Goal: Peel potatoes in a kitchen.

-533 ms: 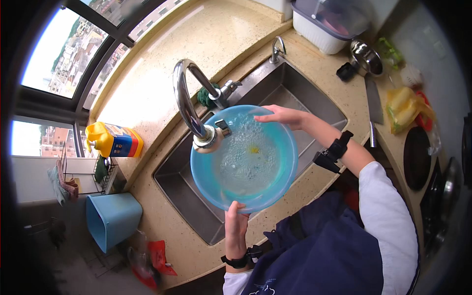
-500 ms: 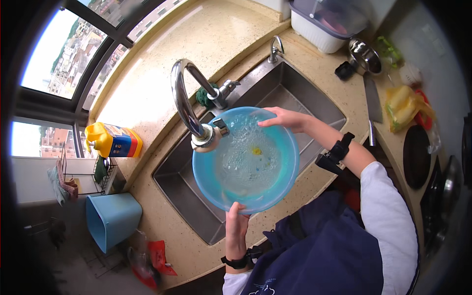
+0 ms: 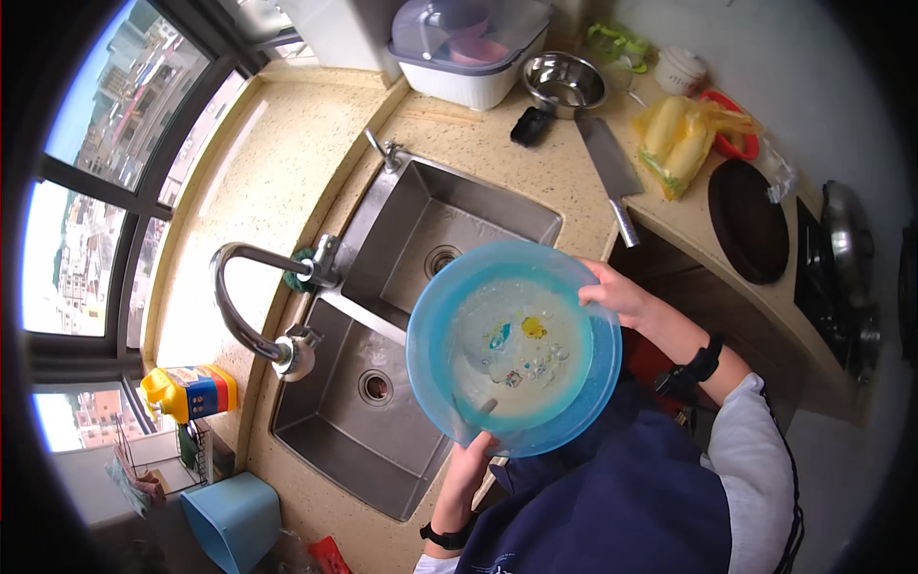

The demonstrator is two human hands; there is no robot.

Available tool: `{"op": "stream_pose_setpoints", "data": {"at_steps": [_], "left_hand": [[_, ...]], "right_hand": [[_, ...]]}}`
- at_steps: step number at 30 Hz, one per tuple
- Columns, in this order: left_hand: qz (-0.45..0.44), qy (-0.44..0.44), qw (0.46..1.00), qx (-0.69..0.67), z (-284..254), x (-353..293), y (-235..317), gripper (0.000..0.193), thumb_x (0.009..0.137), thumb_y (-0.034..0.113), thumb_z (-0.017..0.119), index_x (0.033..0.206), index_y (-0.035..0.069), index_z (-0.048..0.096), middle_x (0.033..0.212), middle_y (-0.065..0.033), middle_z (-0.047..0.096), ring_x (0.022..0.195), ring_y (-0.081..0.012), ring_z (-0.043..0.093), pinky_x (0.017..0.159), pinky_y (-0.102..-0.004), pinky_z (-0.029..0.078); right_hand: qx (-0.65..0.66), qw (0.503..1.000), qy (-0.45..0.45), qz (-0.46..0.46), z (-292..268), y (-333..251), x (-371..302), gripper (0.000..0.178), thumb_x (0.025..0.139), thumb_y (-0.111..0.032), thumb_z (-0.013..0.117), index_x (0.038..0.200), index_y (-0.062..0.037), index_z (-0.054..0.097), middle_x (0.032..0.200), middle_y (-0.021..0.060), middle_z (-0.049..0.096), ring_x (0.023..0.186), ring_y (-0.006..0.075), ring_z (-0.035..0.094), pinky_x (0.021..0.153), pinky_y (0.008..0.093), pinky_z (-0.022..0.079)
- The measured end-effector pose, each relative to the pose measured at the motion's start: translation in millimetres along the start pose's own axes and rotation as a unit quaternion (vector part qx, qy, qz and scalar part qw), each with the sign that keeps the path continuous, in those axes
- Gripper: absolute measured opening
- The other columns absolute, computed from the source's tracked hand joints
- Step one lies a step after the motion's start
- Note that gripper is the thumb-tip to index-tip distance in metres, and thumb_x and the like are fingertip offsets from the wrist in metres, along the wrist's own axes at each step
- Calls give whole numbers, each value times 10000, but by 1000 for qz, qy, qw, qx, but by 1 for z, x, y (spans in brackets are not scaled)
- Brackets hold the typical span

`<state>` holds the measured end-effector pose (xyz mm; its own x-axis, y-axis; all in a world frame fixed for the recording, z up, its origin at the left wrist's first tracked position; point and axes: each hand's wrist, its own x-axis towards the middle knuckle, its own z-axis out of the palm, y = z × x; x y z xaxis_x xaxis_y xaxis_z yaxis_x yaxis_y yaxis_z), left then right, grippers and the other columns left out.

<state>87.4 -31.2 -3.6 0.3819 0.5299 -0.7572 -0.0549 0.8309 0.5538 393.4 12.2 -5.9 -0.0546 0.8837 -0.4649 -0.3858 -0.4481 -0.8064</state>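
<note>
"What is held nearest the navy apron (image 3: 612, 497)?"

"A blue basin (image 3: 430, 349). It is held by both hands in front of the body, and part of the steel sink (image 3: 349, 445) is hidden by it."

"How are the fingers set?"

"By the left hand (image 3: 467, 467) the near rim is gripped, with the thumb laid over it; the other fingers are covered, so their spacing cannot be told. By the right hand (image 3: 620, 295) the right-hand rim is pinched, thumb inside, the rest partly hidden beneath."

"And inside the basin?"

"Cloudy liquid (image 3: 535, 383) is contained, dotted with bubbles. A small yellow patch (image 3: 534, 327) is seen in it; whether it is solid or a reflection cannot be told."

"What is found past the basin?"

"Behind the sink's two bowls a curved faucet (image 3: 296, 360) is fixed. To the left, a yellow jug (image 3: 191, 392) is placed, near a pale blue bin (image 3: 239, 517)."

"Farther off?"

"A knife (image 3: 610, 165) is laid on the counter (image 3: 478, 153), between a steel bowl (image 3: 564, 86) and a yellow bag (image 3: 669, 139). A lidded white crate (image 3: 459, 84) is set farther back."
</note>
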Motion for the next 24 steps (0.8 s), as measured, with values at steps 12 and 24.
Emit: {"op": "stream_pose_setpoints", "data": {"at_steps": [12, 24], "left_hand": [[-50, -158, 972, 167, 180, 88, 17, 439, 780, 97, 467, 1199, -30, 447, 975, -60, 510, 846, -144, 497, 737, -263, 422], [-166, -276, 906, 276, 366, 170, -1, 454, 796, 93, 481, 1224, -20, 381, 1147, -130, 462, 1067, -255, 480, 943, -405, 395]], "right_hand": [[110, 958, 237, -115, -169, -32, -137, 555, 618, 78, 424, 1158, -11, 511, 856, 11, 516, 732, 68, 478, 606, 197, 422], [206, 856, 429, -202, -299, -14, -243, 475, 619, 73, 437, 1078, -13, 524, 811, 16, 516, 685, 86, 507, 568, 204, 426]]}}
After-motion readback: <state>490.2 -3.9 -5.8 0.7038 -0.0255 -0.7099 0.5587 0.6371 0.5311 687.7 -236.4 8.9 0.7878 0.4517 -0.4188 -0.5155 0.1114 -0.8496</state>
